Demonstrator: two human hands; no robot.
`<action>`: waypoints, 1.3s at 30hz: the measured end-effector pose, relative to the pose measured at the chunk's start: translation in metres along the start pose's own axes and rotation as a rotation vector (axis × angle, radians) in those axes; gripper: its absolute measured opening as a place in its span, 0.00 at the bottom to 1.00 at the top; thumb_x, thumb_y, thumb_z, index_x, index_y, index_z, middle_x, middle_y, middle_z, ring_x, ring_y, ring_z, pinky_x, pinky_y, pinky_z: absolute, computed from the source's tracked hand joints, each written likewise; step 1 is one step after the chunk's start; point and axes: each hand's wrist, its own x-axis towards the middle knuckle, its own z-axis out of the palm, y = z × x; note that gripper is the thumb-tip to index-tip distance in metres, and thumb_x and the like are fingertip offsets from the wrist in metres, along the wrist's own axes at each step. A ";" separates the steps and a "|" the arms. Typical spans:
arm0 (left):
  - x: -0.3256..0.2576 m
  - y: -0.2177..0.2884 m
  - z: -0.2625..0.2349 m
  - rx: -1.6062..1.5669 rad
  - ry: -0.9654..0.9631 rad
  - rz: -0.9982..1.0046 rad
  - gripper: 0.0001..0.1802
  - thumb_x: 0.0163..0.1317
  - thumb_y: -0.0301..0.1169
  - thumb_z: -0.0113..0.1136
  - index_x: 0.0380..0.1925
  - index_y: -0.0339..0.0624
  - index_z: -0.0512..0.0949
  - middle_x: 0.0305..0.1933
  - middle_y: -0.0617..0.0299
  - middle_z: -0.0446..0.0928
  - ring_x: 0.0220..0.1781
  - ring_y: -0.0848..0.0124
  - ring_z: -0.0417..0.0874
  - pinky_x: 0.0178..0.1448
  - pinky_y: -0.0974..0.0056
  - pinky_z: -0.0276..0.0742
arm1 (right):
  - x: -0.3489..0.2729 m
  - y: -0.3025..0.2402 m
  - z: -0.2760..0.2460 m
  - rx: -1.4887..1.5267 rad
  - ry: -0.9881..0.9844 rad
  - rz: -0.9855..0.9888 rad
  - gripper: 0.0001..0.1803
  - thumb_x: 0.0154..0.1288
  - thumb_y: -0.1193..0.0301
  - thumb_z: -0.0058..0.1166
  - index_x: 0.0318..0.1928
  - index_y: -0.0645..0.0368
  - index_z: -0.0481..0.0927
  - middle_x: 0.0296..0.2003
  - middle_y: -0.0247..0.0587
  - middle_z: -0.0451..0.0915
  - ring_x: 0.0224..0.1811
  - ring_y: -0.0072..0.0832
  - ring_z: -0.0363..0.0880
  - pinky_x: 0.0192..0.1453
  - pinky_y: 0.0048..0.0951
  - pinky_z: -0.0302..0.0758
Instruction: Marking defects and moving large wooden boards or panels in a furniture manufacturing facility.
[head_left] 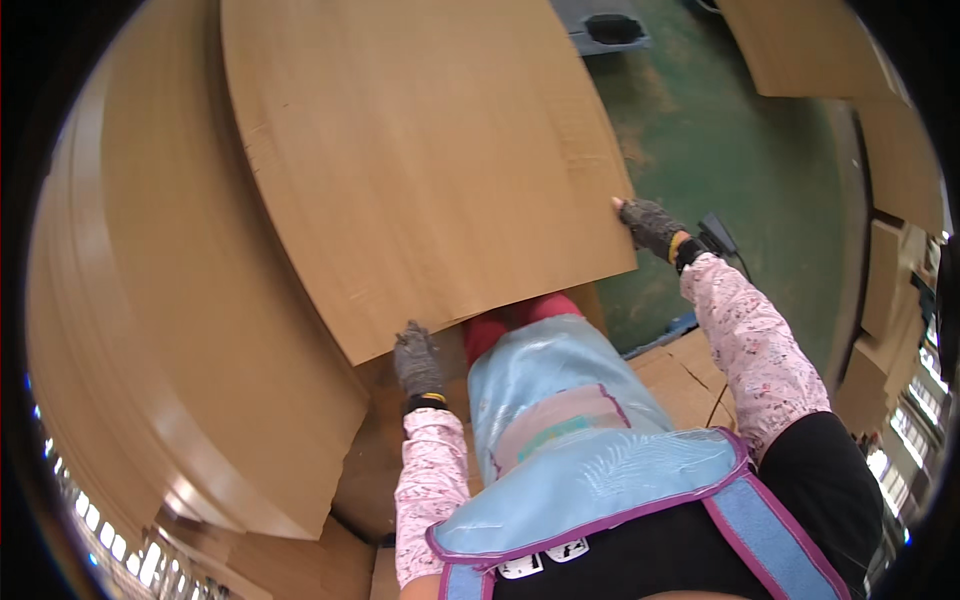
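A large flat brown cardboard sheet (430, 170) stretches away in front of me, its near edge just above my knees. My left hand (418, 362), in a grey knitted glove, grips that near edge left of its middle, the fingertips lying on top. At the right edge, close to the near right corner, my right hand (652, 228) in a matching glove is closed on the sheet, with a thumb tip showing on the upper face. The fingers under the cardboard are hidden. Whether more sheets lie directly beneath cannot be made out.
Along my left stands a tall stack of cardboard sheets (190, 270). Green floor (720, 150) shows to the right, with a grey object with a dark opening (612, 30) at the far side. More cardboard (810, 50) rises at the far right. Flattened cardboard (680, 385) lies beside my legs.
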 end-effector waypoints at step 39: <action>0.032 0.154 0.013 0.770 -0.107 0.558 0.21 0.71 0.41 0.46 0.51 0.34 0.71 0.46 0.53 0.76 0.47 0.63 0.77 0.50 0.61 0.75 | -0.027 -0.070 -0.013 -0.066 -0.030 -0.437 0.22 0.70 0.52 0.44 0.31 0.58 0.76 0.21 0.42 0.73 0.23 0.31 0.73 0.31 0.35 0.71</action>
